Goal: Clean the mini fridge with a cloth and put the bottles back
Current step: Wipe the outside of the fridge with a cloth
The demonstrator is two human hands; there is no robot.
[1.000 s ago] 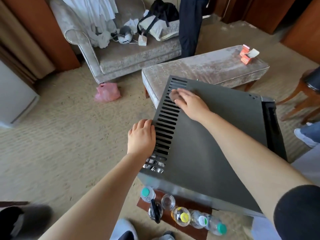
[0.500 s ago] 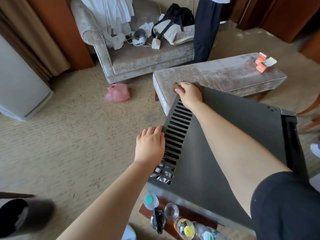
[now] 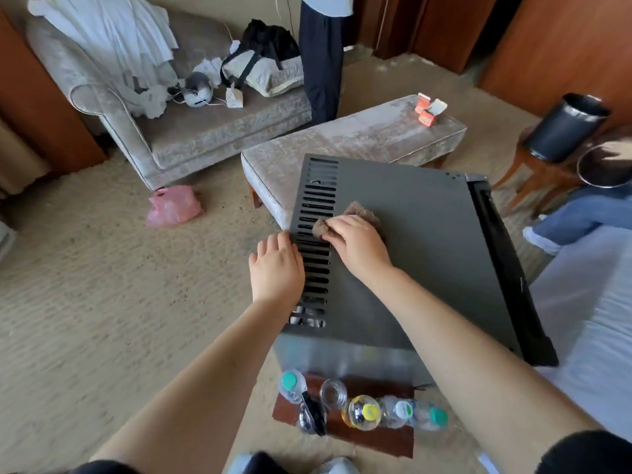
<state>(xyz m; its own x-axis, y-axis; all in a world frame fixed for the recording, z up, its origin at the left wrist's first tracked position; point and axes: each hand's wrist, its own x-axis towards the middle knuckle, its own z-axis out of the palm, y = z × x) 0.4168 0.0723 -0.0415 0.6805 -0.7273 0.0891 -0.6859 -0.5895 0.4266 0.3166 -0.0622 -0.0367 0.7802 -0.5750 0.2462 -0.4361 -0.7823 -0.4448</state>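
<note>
Fingers (image 3: 337, 230) of the right hand (image 3: 359, 246) curl round a brown cloth (image 3: 364, 211), pressing it onto the top of the mini fridge (image 3: 417, 261) beside the vent slots (image 3: 316, 200). The left hand (image 3: 277, 268) lies relaxed and empty on the mini fridge's left edge. The bottles (image 3: 366, 410) stand on a wooden board (image 3: 376, 436) just beside its near side.

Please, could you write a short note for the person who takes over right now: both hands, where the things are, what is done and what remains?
Left hand rests flat on the mini fridge at its slotted edge, steadying it.
Right hand holds the cloth on the grey panel beside the slots.
Bottles stand on the wooden board by the fridge, outside it.
Done: bottles out.
Left: finish wiping (inside not visible), then put bottles back.
</note>
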